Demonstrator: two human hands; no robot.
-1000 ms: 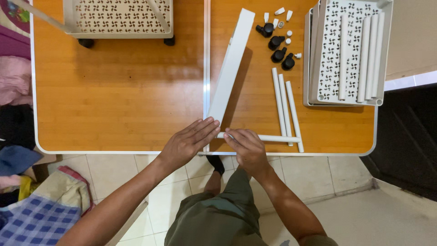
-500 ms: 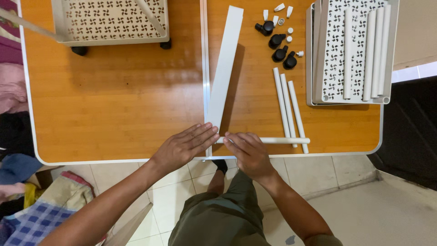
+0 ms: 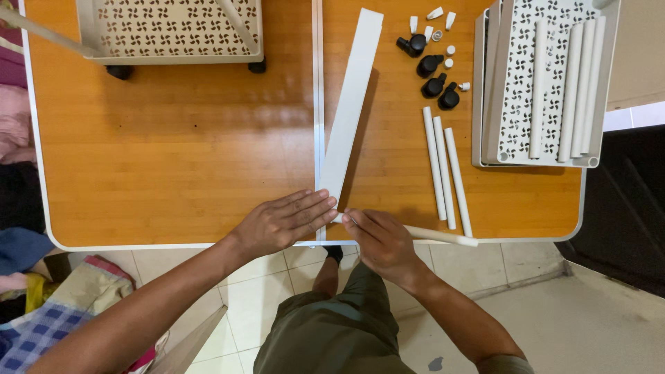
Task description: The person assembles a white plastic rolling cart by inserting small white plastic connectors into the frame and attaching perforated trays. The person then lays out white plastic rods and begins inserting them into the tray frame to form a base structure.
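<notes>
Seen from above: orange wooden table (image 3: 173,159) with white edging. Left hand (image 3: 284,221) flat at the near edge, fingers together and stretched out, tips touching the near end of a long white panel (image 3: 350,104) lying slantwise toward the far side. Right hand (image 3: 377,242) just beside it, fingers curled around a thin white tube (image 3: 443,236) pointing right. Further right: three white tubes (image 3: 443,166), black casters (image 3: 429,66), perforated white trays (image 3: 547,83).
</notes>
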